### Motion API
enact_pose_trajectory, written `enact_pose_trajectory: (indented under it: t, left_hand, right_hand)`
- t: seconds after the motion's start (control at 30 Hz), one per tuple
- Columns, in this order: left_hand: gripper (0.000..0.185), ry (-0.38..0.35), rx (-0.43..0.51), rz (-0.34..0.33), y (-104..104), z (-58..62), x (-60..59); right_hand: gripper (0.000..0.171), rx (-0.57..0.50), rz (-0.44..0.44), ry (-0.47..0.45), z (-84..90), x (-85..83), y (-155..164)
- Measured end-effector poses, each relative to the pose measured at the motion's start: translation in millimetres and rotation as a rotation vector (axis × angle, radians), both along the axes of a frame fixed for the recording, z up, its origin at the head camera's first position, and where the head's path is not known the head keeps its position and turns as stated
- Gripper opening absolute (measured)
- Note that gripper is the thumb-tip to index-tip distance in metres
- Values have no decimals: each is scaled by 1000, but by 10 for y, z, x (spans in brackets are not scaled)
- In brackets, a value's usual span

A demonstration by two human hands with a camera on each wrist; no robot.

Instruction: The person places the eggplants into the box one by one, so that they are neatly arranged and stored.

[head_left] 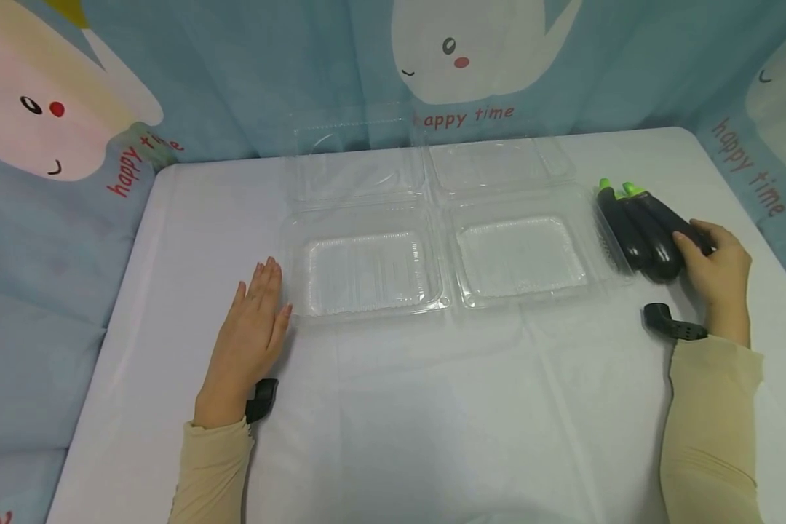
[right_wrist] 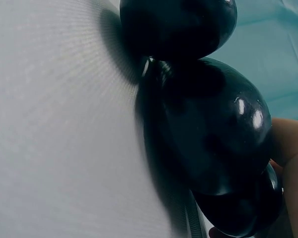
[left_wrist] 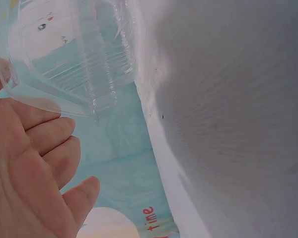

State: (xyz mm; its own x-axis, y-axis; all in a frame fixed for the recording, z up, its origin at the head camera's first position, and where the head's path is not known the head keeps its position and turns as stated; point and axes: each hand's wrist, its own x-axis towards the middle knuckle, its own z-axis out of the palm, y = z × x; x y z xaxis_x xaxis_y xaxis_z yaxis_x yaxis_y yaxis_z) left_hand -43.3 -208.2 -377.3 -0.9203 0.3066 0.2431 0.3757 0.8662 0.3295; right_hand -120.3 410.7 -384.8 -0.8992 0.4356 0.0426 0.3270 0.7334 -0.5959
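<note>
Three dark purple eggplants with green stems lie side by side at the right of the table. My right hand (head_left: 719, 269) holds the rightmost eggplant (head_left: 671, 215) between thumb and fingers. The middle eggplant (head_left: 651, 236) and the left eggplant (head_left: 622, 229) lie against it. Rounded eggplant ends (right_wrist: 213, 129) fill much of the right wrist view, partly hiding the fingers. My left hand (head_left: 252, 331) lies with extended fingers beside the left clear plastic container (head_left: 367, 309). In the left wrist view, the thumb is close to the container's wall (left_wrist: 49, 99); contact is unclear.
A second clear container (head_left: 524, 295) stands right of the first, both with raised lids (head_left: 360, 175) at the back. White cloth (head_left: 399, 407) covers the table. A printed blue curtain (head_left: 268, 73) hangs behind. Black devices are strapped at both wrists.
</note>
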Motion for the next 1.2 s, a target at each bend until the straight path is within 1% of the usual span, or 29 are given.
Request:
enact_pose_trajectory:
  t: [0.2, 0.53, 0.8, 1.07, 1.2]
  left_hand:
    - [57, -4, -3, 4, 8, 15, 4]
    - [57, -8, -7, 6, 5, 6, 9]
    - [56, -8, -9, 7, 5, 20, 6]
    - [56, -1, -3, 7, -4, 2, 6]
    - [57, -4, -3, 6, -6, -2, 8]
  right_hand:
    - [58, 0, 3, -2, -13, 2, 14]
    - [58, 2, -1, 5, -21, 1, 18]
    - [58, -13, -26, -12, -9, -9, 19]
    - [58, -21, -43, -17, -7, -16, 4]
    - [58, -38, -67, -13, -10, -13, 0]
